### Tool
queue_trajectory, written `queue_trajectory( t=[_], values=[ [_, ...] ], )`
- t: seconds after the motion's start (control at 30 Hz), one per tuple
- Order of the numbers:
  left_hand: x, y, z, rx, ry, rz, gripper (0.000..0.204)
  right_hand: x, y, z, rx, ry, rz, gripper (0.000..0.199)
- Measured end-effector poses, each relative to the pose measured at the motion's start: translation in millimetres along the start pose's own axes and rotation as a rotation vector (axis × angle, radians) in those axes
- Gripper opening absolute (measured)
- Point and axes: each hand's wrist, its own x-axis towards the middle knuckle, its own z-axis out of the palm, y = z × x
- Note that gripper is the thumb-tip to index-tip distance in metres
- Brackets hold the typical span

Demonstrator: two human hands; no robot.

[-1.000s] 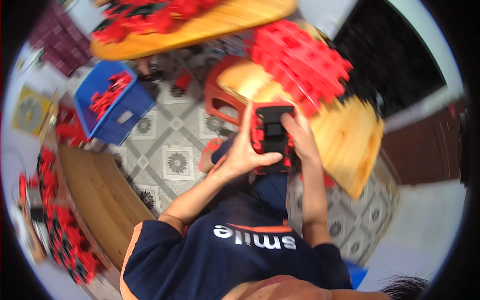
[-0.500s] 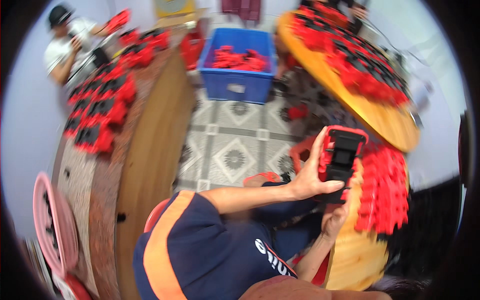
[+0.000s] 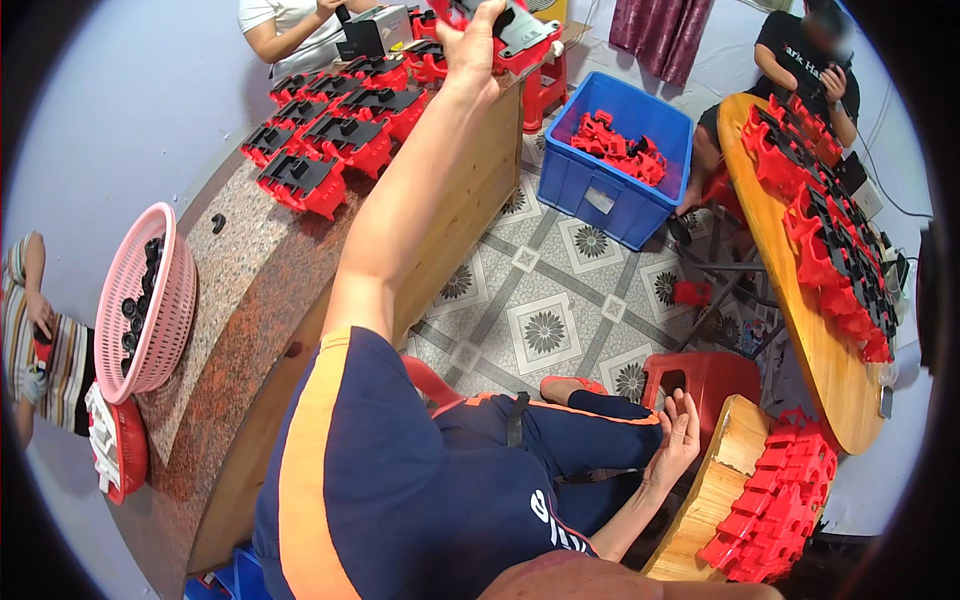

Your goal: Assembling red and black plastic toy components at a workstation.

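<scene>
My left arm reaches far across the granite-topped counter. At its far end my left hand (image 3: 472, 45) grips a red plastic housing with a dark grey plate (image 3: 520, 32), partly cut off by the picture's top edge. Just nearer on the counter, several red housings with black plates (image 3: 350, 132) stand in rows. My right hand (image 3: 676, 438) is raised beside my lap with nothing in it, fingers loosely apart. To its right, stacked red plastic housings (image 3: 775, 500) lie on a small wooden table (image 3: 715, 465).
A pink basket (image 3: 170, 320) of black parts stands on the counter (image 3: 225, 385). On the patterned floor are a blue crate (image 3: 620, 205) of red parts and a red stool (image 3: 705, 385). Further housings cover an oval wooden table (image 3: 800, 290). Other people sit or stand around.
My left hand has moved from in front of me to the far left with the housing. My right hand has let go of it and dropped back. The view has swung left.
</scene>
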Motion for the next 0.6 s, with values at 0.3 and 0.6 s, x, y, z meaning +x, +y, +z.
queue_trajectory(
  t=[0.3,0.6],
  values=[
    [50.6,-107.0,-40.4,0.293,0.680,-0.163,0.124,-18.7,5.9,-26.3,0.002,0.244,0.065,0.038],
    [113.8,-95.5,-101.8,0.158,0.876,-0.115,0.067,-49.1,18.4,-51.7,-0.088,0.346,0.138,0.037]
  ],
)
